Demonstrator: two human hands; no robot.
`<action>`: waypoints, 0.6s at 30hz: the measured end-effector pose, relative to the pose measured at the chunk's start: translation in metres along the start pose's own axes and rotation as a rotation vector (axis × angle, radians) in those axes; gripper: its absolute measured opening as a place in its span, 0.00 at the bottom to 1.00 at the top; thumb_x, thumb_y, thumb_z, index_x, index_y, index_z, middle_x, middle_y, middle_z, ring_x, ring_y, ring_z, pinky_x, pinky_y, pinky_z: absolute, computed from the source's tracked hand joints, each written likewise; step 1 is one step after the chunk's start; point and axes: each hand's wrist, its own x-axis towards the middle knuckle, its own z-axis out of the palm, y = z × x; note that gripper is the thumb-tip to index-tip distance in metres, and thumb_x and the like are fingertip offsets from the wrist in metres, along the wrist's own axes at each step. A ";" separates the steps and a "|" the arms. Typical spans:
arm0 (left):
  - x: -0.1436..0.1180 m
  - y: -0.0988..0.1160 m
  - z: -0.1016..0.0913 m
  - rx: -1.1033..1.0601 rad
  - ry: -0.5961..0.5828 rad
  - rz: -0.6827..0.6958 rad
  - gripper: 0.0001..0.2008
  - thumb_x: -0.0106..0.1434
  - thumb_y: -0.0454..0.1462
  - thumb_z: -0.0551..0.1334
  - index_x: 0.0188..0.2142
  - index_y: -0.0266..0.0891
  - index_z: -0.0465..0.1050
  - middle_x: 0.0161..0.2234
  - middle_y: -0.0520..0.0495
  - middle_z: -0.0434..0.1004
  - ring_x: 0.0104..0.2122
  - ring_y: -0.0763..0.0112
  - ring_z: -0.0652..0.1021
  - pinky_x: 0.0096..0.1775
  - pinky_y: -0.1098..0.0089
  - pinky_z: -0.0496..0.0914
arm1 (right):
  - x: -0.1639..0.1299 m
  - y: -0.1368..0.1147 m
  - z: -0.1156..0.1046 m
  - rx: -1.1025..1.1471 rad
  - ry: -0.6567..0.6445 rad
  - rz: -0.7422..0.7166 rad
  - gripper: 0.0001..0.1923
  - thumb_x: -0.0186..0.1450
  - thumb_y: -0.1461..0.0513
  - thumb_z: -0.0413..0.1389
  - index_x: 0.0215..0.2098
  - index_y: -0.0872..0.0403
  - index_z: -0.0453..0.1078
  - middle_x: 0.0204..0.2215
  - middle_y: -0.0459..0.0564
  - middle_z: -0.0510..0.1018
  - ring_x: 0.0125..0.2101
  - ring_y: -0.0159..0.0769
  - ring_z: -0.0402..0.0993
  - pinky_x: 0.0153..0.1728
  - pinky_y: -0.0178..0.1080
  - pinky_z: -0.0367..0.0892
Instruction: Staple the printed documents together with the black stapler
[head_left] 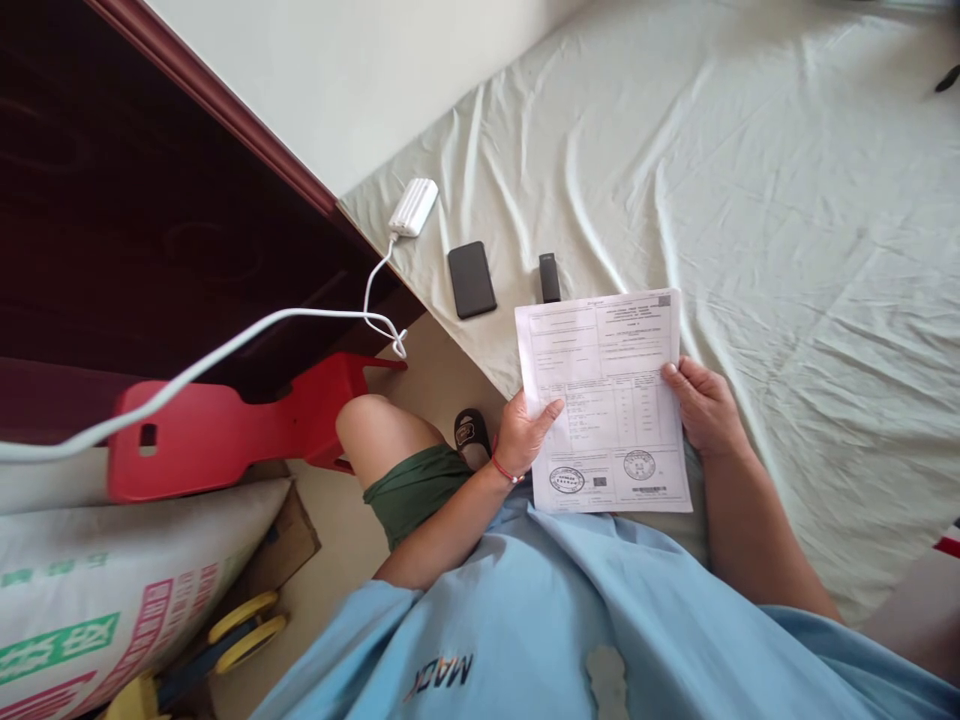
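A printed white paper form (609, 390) with round stamps near its bottom is held up in front of me, over the near edge of a bed. My left hand (525, 432) grips its left edge, thumb on the face of the sheet; a red cord circles that wrist. My right hand (700, 402) pinches the right edge. The sheet lies flat and unfolded between both hands.
The bed sheet (787, 200) is pale green and wrinkled. Near its corner lie a black phone (472, 279), a small black device (549, 277) and a white power bank (413, 206) with a white cable (247, 335). A red plastic stool (225, 430) and a printed sack (112, 590) sit at left.
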 end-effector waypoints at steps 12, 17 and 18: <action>0.001 -0.007 -0.002 0.002 0.005 0.011 0.27 0.61 0.52 0.74 0.54 0.39 0.81 0.53 0.39 0.86 0.53 0.52 0.85 0.59 0.53 0.78 | 0.001 -0.001 0.001 0.061 0.010 0.030 0.17 0.65 0.45 0.68 0.41 0.48 0.81 0.33 0.47 0.86 0.30 0.40 0.84 0.27 0.40 0.79; 0.002 -0.010 -0.002 -0.042 0.003 0.003 0.28 0.61 0.52 0.75 0.55 0.40 0.80 0.54 0.39 0.86 0.53 0.52 0.85 0.59 0.53 0.78 | 0.002 0.001 0.000 0.068 0.037 0.030 0.16 0.65 0.46 0.69 0.41 0.49 0.80 0.32 0.47 0.86 0.30 0.39 0.84 0.28 0.39 0.78; 0.002 -0.010 -0.002 -0.053 0.002 0.000 0.28 0.61 0.52 0.75 0.55 0.40 0.80 0.54 0.39 0.86 0.53 0.52 0.85 0.59 0.53 0.78 | 0.002 0.000 0.000 0.070 0.033 0.031 0.16 0.65 0.46 0.69 0.41 0.49 0.80 0.32 0.47 0.86 0.30 0.39 0.84 0.28 0.39 0.79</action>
